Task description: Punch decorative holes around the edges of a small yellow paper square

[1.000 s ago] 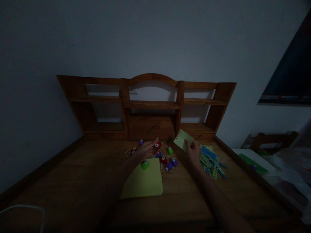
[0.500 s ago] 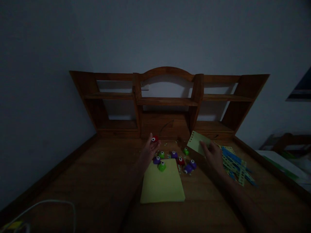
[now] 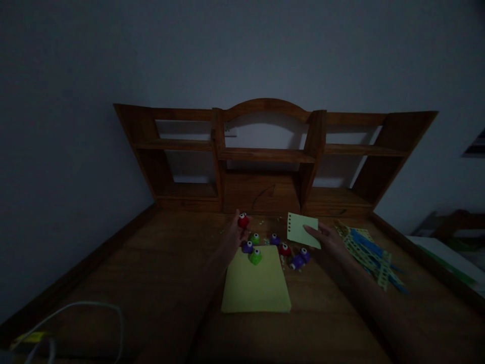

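Observation:
My left hand (image 3: 235,236) is closed around a small red toy with white googly eyes (image 3: 243,220), raised above the desk. In my right hand (image 3: 329,238), thumb and fingers pinch a small pale yellow-green sheet of paper (image 3: 302,230) with punched holes down its left edge. Between and below the hands sit several eyed toys: a green one (image 3: 255,257) on a yellow pad of paper (image 3: 256,288), a purple one (image 3: 247,247) by its top edge, a red one (image 3: 285,249) and purple ones (image 3: 300,259) to the right.
Yellow and blue perforated strips (image 3: 373,255) lie piled at the right. Tiny pale bits (image 3: 261,223) are scattered around the toys. A wooden shelf unit (image 3: 265,155) stands along the back of the desk (image 3: 125,273). A white cable (image 3: 94,303) curls at the front left.
The red toy has turned in my left hand so both eyes show. My right hand has turned the paper flatter towards me and moved it slightly left, over a green toy. The view has shifted slightly.

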Tool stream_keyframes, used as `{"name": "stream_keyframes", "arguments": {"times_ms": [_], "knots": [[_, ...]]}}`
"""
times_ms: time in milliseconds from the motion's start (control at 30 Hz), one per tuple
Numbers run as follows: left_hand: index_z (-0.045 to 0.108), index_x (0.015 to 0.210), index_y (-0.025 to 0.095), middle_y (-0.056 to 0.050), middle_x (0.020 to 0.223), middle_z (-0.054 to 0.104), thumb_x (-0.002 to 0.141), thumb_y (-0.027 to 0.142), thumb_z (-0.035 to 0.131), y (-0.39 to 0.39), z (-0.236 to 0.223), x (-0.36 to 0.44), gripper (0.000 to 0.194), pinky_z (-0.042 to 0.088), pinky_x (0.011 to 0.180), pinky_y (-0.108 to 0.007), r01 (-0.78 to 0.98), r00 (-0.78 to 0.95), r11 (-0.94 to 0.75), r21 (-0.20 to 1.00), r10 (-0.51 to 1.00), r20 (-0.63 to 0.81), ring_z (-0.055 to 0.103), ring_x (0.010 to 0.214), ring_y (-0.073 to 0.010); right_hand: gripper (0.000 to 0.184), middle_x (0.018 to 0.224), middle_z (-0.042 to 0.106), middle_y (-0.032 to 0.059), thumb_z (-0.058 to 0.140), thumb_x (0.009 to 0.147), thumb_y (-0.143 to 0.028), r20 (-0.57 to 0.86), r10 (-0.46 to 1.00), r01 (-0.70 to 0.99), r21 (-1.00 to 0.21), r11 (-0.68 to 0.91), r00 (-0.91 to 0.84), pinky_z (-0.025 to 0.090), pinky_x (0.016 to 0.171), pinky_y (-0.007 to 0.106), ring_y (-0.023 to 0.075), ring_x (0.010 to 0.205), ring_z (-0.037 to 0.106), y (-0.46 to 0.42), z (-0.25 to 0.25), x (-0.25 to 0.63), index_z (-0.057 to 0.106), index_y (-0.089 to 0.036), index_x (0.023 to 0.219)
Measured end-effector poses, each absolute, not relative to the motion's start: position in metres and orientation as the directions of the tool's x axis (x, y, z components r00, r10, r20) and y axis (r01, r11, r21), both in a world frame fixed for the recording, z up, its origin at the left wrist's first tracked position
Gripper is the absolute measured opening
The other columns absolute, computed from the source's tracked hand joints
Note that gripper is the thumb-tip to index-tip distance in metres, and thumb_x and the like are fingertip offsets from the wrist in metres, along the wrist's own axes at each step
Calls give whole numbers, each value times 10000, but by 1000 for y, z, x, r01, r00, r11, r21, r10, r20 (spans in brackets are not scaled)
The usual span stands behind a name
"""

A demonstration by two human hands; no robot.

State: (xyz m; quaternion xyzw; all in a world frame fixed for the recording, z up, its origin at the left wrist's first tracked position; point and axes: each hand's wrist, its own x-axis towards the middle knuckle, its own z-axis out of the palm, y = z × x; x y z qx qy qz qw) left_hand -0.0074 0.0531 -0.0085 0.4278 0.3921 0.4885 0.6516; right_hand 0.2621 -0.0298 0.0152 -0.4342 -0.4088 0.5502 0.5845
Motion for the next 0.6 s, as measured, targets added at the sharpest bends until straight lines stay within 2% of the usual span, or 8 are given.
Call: {"name": "stream_keyframes", "arguments": {"times_ms": [133,233,367,467,533,600], "knots": [[592,886,164,45,554,460,752,712,464,49,-5,-5,578,212,342,-179,-372,169,113,921,984,-53,359,371,-47,252,924,713,110,712,747,-318,-79,993,-294,-954,-49,88,533,488,252,203,677,667,-20,2,269,686,-150,932],[589,964,182,41,592,490,758,675,500,46,-2,-2,541,283,368,-177,-342,129,37,939,992,8,415,410,-55,198,888,718,108,721,738,-290,-124,989,-288,-953,-96,81,538,483,253,206,677,671,-16,-3,273,705,-153,880],[576,1089,198,-8,745,620,751,549,609,41,2,3,489,446,527,-207,-250,118,-47,967,990,78,579,601,-106,225,1015,701,75,725,732,-256,-63,998,-305,-951,-57,10,574,705,304,221,880,668,-19,0,274,699,-191,946],[573,1089,191,-43,854,672,699,434,707,39,1,8,479,481,612,-236,-212,106,-101,972,986,126,618,680,-132,321,1066,686,71,735,715,-247,-20,999,-315,-949,-28,-29,546,818,353,240,981,643,-24,3,271,671,-195,1026],[594,1013,178,-58,894,685,652,364,758,38,0,10,438,491,657,-245,-181,106,-121,976,984,142,635,730,-146,337,1024,697,81,747,700,-251,-31,999,-315,-948,-38,-27,551,781,350,249,942,656,-26,6,269,669,-181,1020],[617,923,167,-70,926,691,618,315,784,36,0,11,378,497,714,-255,-148,140,-137,979,978,157,646,807,-164,296,918,716,78,759,689,-260,-50,999,-298,-953,-52,-14,556,686,314,233,824,677,-28,9,268,681,-167,960]]}}
